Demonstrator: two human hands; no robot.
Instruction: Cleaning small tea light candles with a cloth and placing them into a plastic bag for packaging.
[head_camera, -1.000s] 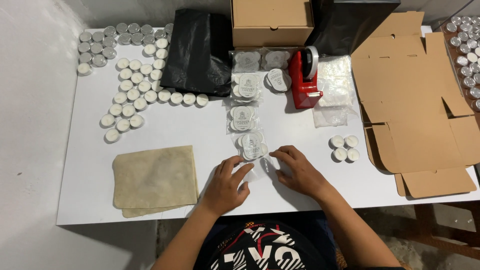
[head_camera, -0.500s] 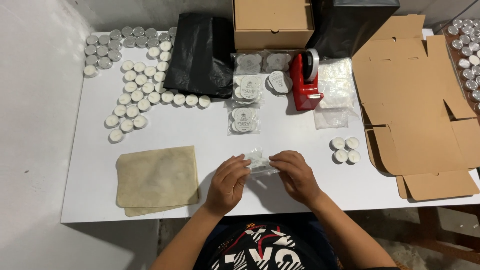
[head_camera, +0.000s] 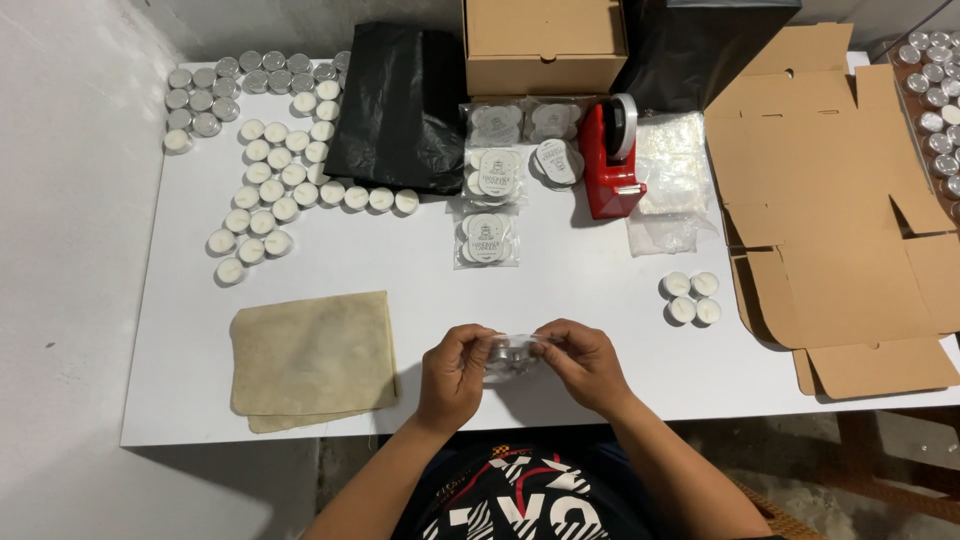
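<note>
1. At the far left of the white table you have a spread of white tealight candles, with silver-cupped ones in rows behind them.
2. Nearer you, a beige cloth lies folded flat by the front edge.
3. Your left hand hovers just above the table edge, its fingers curled and pinching the left end of a small clear packet of tealights.
4. Your right hand pinches the packet's right end in the same way, thumb and fingertips pressed onto the plastic (so the packet sits between both hands, directly in front of you).
5. Behind the hands lie a black plastic bag, finished candle packets with round labels and a closed brown carton.
6. A red tape dispenser stands just right of those packets, beside a pile of clear bags.
7. Four loose tealights sit in a cluster, well apart from your right hand.
8. An unfolded cardboard box lies flat at the far right.
</note>
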